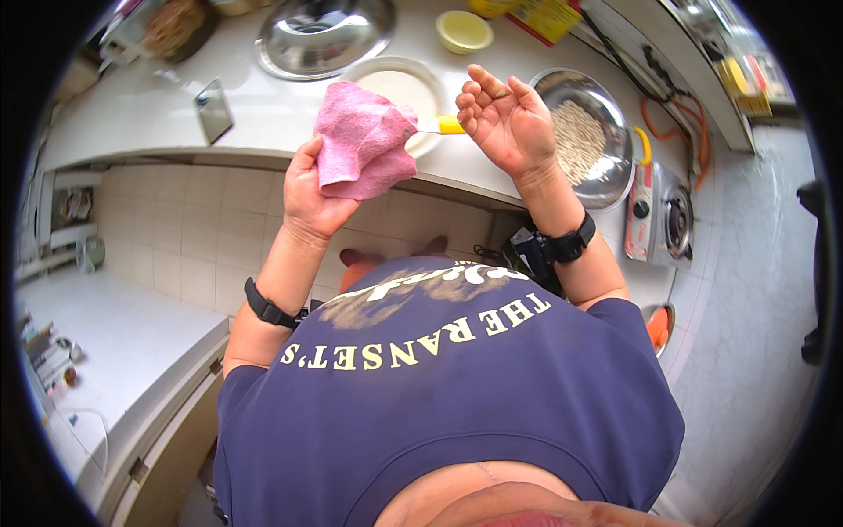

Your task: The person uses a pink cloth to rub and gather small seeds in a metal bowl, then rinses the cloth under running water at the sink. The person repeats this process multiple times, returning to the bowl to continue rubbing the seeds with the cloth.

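Note:
My left hand [313,197] grips a pink cloth [365,145] by its left side, above the front edge of the white counter. Past the cloth's right side extends a tool with a yellow handle [450,125] and a short pale metal part. Its far end is hidden by the cloth, so I cannot tell what tool it is. My right hand [507,122] is raised beside that handle, palm up, fingers partly curled and apart, with a small smudge on a finger. Behind the cloth lies a round, cream-white plate [402,79], partly covered from view.
A steel pan [612,174] of pale flaky pieces [578,141] stands right, near a portable gas stove [662,214]. Behind are a domed metal lid [326,36] and a yellow bowl [464,31]. A shiny rectangular object [213,112] stands left. An orange hose [701,132] runs along the right.

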`<action>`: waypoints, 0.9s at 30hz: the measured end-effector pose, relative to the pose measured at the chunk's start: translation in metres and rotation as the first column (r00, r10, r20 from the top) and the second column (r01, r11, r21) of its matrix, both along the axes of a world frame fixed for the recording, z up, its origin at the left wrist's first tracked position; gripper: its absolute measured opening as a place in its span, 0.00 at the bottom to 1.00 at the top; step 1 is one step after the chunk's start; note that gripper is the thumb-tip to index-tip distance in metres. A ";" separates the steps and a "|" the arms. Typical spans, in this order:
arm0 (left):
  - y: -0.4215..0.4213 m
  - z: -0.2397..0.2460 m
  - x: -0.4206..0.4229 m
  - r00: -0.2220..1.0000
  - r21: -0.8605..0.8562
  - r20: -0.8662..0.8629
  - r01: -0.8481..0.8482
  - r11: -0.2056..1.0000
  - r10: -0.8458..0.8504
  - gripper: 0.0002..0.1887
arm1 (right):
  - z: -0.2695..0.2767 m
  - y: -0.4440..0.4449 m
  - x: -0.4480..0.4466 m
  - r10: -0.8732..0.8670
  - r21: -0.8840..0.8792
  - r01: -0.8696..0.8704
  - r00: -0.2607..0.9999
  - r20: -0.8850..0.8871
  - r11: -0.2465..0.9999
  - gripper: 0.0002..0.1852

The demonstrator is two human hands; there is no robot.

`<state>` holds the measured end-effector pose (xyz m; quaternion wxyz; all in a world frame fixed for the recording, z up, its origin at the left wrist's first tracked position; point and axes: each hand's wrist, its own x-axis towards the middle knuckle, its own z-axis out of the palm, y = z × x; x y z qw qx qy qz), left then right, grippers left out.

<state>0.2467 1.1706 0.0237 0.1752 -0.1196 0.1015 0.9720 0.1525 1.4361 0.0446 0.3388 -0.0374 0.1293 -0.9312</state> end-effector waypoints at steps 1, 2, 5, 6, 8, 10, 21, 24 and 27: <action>-0.019 0.002 0.005 0.999 0.001 0.002 -0.034 0.999 0.034 0.27 | 0.003 -0.027 0.001 0.030 -0.011 -0.030 1.000 0.005 0.999 0.25; -0.038 0.004 0.011 0.998 -0.002 -0.018 -0.055 0.999 0.054 0.28 | 0.006 -0.053 0.003 0.065 -0.033 -0.065 0.998 0.009 0.997 0.25; -0.098 0.013 0.040 0.981 -0.042 -0.004 -0.195 0.980 0.195 0.29 | 0.012 -0.138 0.010 0.198 -0.040 -0.199 0.979 -0.043 0.979 0.25; -0.119 0.017 0.052 0.969 -0.065 0.016 -0.246 0.967 0.248 0.29 | 0.015 -0.167 0.014 0.224 -0.006 -0.224 0.973 -0.059 0.974 0.25; -0.158 0.023 0.078 0.952 -0.056 -0.034 -0.307 0.950 0.305 0.27 | 0.019 -0.228 0.023 0.334 -0.040 -0.339 0.937 -0.104 0.940 0.25; -0.193 0.026 0.101 0.925 -0.053 -0.038 -0.379 0.924 0.377 0.26 | 0.023 -0.286 0.033 0.424 -0.032 -0.431 0.896 -0.130 0.902 0.24; -0.360 0.011 0.201 0.617 0.010 -0.006 -0.787 0.617 0.787 0.26 | 0.021 -0.557 0.088 0.745 0.114 -0.736 0.655 -0.131 0.667 0.19; -0.411 0.004 0.201 0.565 -0.024 -0.062 -0.825 0.565 0.823 0.26 | 0.011 -0.625 0.086 0.784 0.083 -0.782 0.604 -0.144 0.617 0.19; -0.477 0.000 0.192 0.492 -0.049 -0.074 -0.871 0.489 0.868 0.27 | 0.005 -0.694 0.075 0.794 0.081 -0.790 0.600 -0.096 0.607 0.20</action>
